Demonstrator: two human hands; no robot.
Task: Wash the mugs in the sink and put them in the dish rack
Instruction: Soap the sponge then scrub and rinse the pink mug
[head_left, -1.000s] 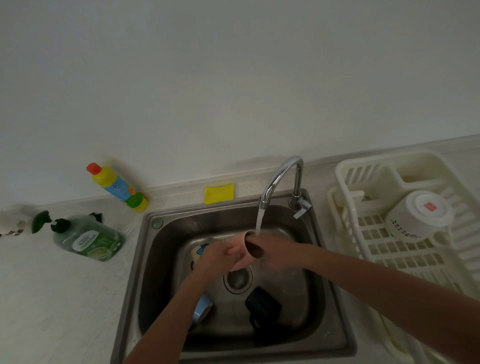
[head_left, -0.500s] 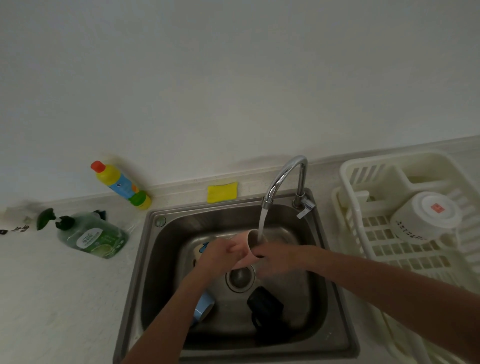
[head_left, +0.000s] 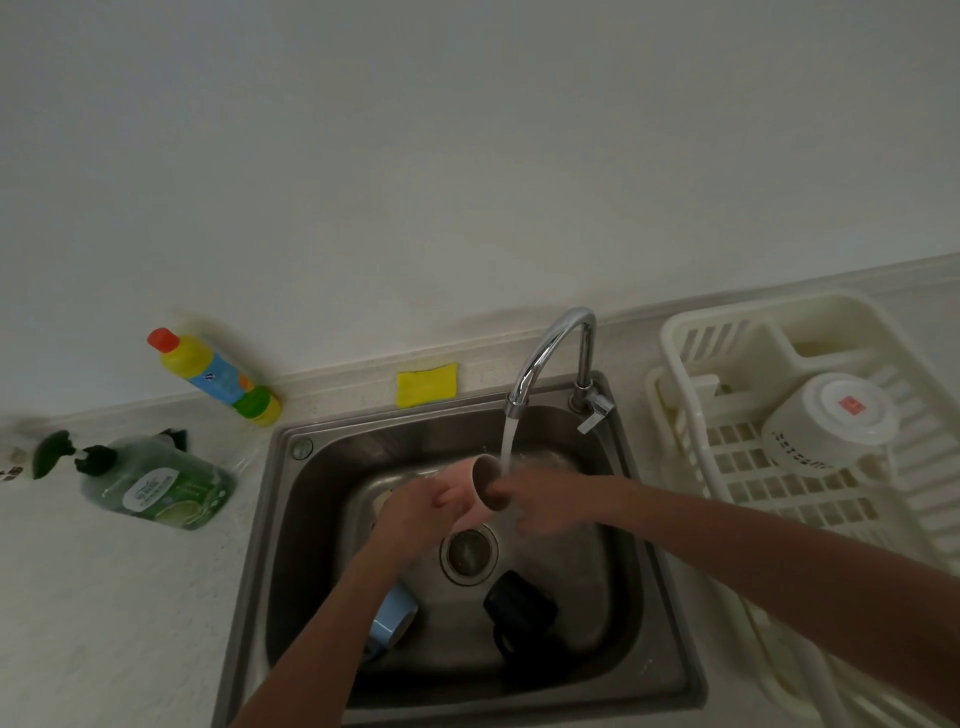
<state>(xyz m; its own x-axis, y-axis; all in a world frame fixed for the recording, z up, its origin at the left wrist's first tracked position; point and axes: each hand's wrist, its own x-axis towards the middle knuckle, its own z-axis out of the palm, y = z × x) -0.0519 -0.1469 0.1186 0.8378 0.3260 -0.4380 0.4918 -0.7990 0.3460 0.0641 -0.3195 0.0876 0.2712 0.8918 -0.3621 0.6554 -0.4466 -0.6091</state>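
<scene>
My left hand (head_left: 415, 512) grips a pink mug (head_left: 480, 488) on its side over the steel sink (head_left: 291, 545), mouth turned right. Water from the faucet (head_left: 550, 353) falls on the mug's rim. My right hand (head_left: 540, 501) is at the mug's mouth, fingers reaching into it, blurred by water. On the sink floor lie a light blue mug (head_left: 392, 621), partly under my left forearm, and a dark mug (head_left: 519, 613). Another mug is mostly hidden behind my left hand. A white mug (head_left: 826, 421) lies upside down in the white dish rack (head_left: 696, 415) at the right.
A yellow sponge (head_left: 427, 383) sits behind the sink. On the left counter stand a green soap bottle (head_left: 156, 486), a yellow and blue bottle with a red cap (head_left: 215, 376) and a further green-capped bottle (head_left: 49, 452) at the frame edge. The wall rises behind.
The mug and both hands stay under the running water; the right hand has shifted slightly at the mug's mouth. The view has drifted a little.
</scene>
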